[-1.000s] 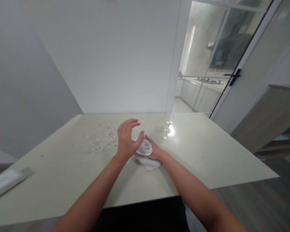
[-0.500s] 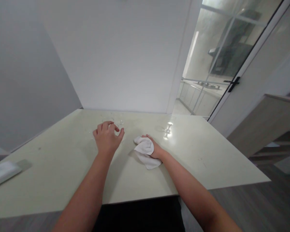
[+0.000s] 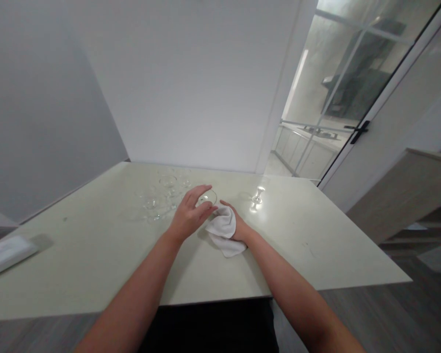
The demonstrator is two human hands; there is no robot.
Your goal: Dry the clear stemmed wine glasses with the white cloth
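My left hand (image 3: 193,211) is curled round the rim of a clear drinking glass (image 3: 210,197), thumb on the near side and fingers on the far side. Just to its right, my right hand (image 3: 237,223) grips a white cloth (image 3: 220,225) that drapes down onto the table. The glass is close above the cloth; whether they touch I cannot tell. Several clear glasses (image 3: 168,182) stand in a group left of my left hand. Apart from them, a single stemmed glass (image 3: 257,197) is on the table to the right of my right hand.
The pale table (image 3: 316,235) has its far edge against a white wall (image 3: 191,88). A white flat object (image 3: 11,254) lies at the left. Beyond the table on the right are a glazed door with a black handle (image 3: 359,131) and a wooden shelf unit (image 3: 404,191).
My left hand has come right from the group of glasses, bringing a glass over beside the cloth. My right hand stays in place with the cloth, its fingers slightly turned.
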